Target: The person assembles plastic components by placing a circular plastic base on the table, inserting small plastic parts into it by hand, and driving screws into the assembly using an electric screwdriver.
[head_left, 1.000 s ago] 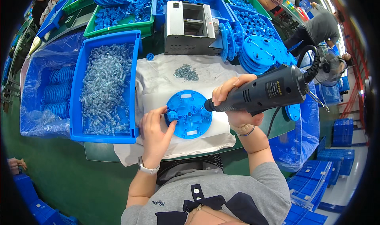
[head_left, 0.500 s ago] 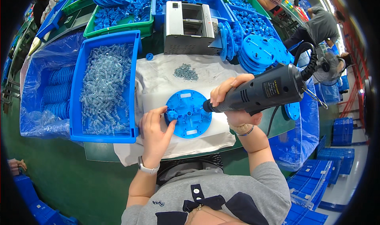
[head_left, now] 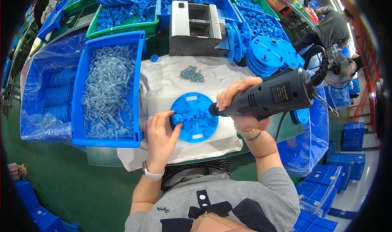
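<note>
A round blue plastic disc with moulded posts and slots lies on the white cloth in front of me. My left hand steadies its left edge, thumb and fingertips closing around a small raised blue part there. My right hand is wrapped round a black corded electric screwdriver, tilted with its nose down at the disc's right side. The screwdriver's tip and whatever it touches are hidden by its nose. A heap of small silvery screws lies on the cloth beyond the disc.
Left of the cloth stands a blue bin of metal springs, beside a plastic-lined crate of stacked discs. A grey metal box-shaped device stands behind the screws. More blue discs are piled at right; a cable hangs below the screwdriver.
</note>
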Available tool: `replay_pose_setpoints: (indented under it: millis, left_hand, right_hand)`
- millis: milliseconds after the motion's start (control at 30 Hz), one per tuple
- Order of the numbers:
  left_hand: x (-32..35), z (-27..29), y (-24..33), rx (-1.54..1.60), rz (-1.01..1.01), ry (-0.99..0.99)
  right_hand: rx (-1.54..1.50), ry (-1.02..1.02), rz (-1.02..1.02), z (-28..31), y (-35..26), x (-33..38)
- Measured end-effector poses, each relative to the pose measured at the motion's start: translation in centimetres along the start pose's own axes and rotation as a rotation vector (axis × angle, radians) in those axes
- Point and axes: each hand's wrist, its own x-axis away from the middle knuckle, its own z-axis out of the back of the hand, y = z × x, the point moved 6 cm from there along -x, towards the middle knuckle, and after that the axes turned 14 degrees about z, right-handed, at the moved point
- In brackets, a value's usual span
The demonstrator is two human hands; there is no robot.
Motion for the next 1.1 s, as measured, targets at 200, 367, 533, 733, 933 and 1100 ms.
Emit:
replay_pose_setpoints:
  millis: [200, 367, 533, 733, 933, 1100]
  left_hand:
    - [0.0, -0.08, -0.29, -0.004, 0.053, -0.049]
    - [-0.02, -0.09, -0.2, -0.004, 0.048, -0.05]
    - [0.01, -0.04, -0.17, -0.001, 0.04, -0.039]
    - [0.03, -0.11, -0.18, 0.002, 0.035, -0.035]
    - [0.04, -0.1, -0.17, 0.004, 0.037, -0.035]
    - [0.07, -0.04, -0.09, -0.004, 0.042, -0.029]
  right_hand:
    - [-0.004, 0.034, -0.022, 0.12, 0.27, 0.03]
    - [0.024, 0.014, -0.001, 0.18, 0.32, 0.1]
    - [0.012, 0.027, 0.011, 0.16, 0.39, 0.15]
    - [0.015, -0.002, -0.001, 0.18, 0.56, 0.19]
    - [0.038, -0.004, -0.025, -0.04, 0.6, 0.26]
    - [-0.003, -0.023, -0.078, -0.12, 0.96, 0.38]
